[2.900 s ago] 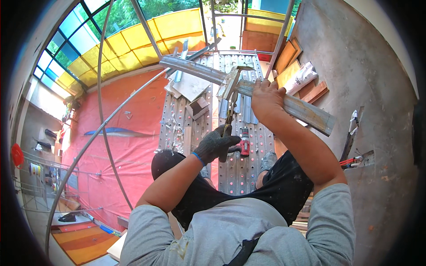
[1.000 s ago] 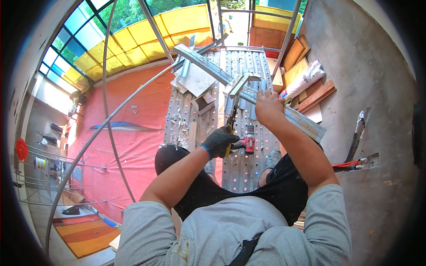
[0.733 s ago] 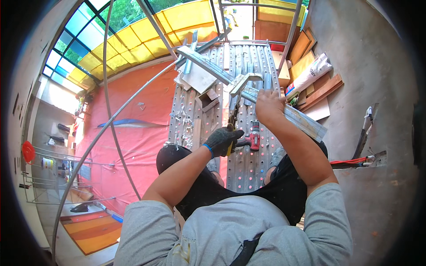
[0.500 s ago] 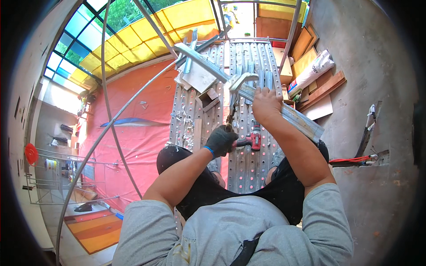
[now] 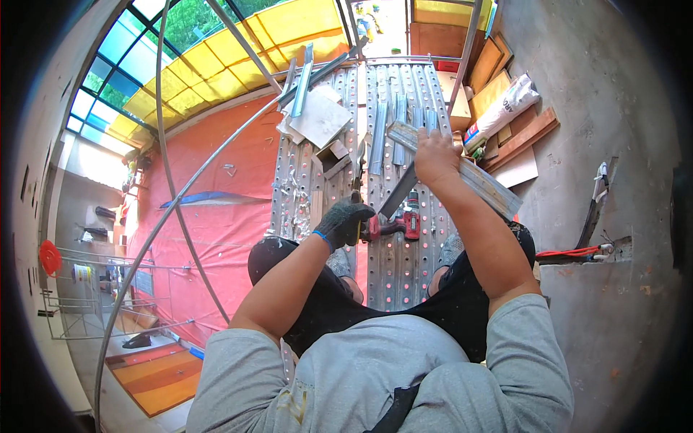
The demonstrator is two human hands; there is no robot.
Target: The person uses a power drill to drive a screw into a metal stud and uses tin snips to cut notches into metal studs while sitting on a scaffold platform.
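Note:
My gloved left hand [image 5: 345,220] is closed on metal snips [image 5: 359,162], whose jaws point forward, apart from the piece at right. My bare right hand [image 5: 438,155] grips a galvanised metal channel [image 5: 486,187] running diagonally; a dark length of metal [image 5: 398,193] hangs below it toward the lower left. A red and black cordless drill [image 5: 410,224] lies on the perforated metal plank [image 5: 393,285] between my legs, just right of my left hand. Loose metal profiles [image 5: 377,133] lie farther along the plank, beside pale board offcuts [image 5: 321,119].
Scaffold tubes [image 5: 225,146] cross at left above a red sheet [image 5: 191,238]. At right, a white bag [image 5: 502,108] and wooden boards [image 5: 532,137] lean by a grey wall [image 5: 606,101] with cables [image 5: 570,252]. Yellow panels [image 5: 238,43] line the windows.
The long channel's far section, earlier reaching up-left across the snips' jaws, is gone from there. A dark length now hangs down under my right hand. The snips have shifted left, away from the channel.

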